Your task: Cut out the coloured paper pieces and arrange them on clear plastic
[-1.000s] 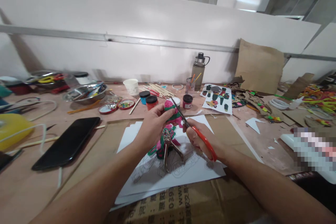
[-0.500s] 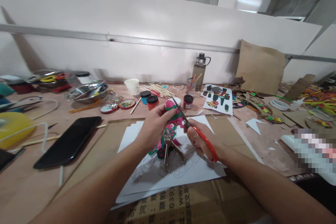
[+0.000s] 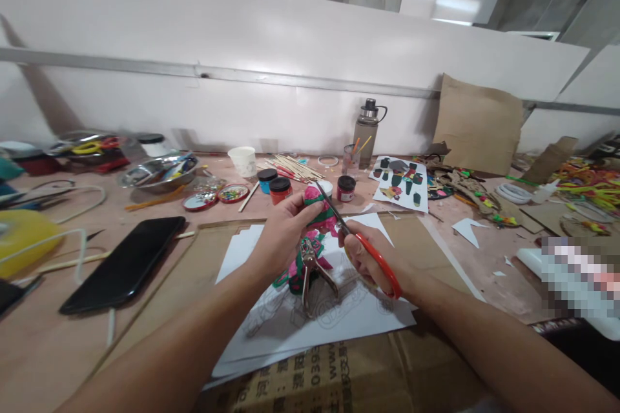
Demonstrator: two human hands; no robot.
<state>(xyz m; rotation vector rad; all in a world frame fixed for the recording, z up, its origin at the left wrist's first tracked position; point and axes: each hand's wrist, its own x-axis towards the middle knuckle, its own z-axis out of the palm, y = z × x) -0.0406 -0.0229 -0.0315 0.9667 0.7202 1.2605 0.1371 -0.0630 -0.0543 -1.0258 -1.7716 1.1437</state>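
Between its thumb and fingers my left hand (image 3: 285,222) pinches a pink and green painted cutout (image 3: 314,214). My right hand (image 3: 371,255) is closed around red-handled scissors (image 3: 378,264), whose dark blades lie along the cutout's right side. Whether the blades are parted is hard to make out. Below the hands, a metal hole punch (image 3: 312,271) rests on more pink and green painted pieces (image 3: 295,274). Under these lie white paper sheets (image 3: 271,342) with pencil drawings, on a flat piece of cardboard (image 3: 411,361).
Behind the hands stand a blue paint jar (image 3: 266,182), an orange jar (image 3: 280,191), a dark red jar (image 3: 345,189), a white cup (image 3: 242,161) and a bottle (image 3: 367,132). A black phone (image 3: 126,264) lies left. Painted cutouts on paper (image 3: 402,184) and paper scraps (image 3: 469,231) lie right.
The view shifts slightly. Both hands keep their grips on the cutout and scissors, with hardly any visible movement; the hole punch stays where it was.
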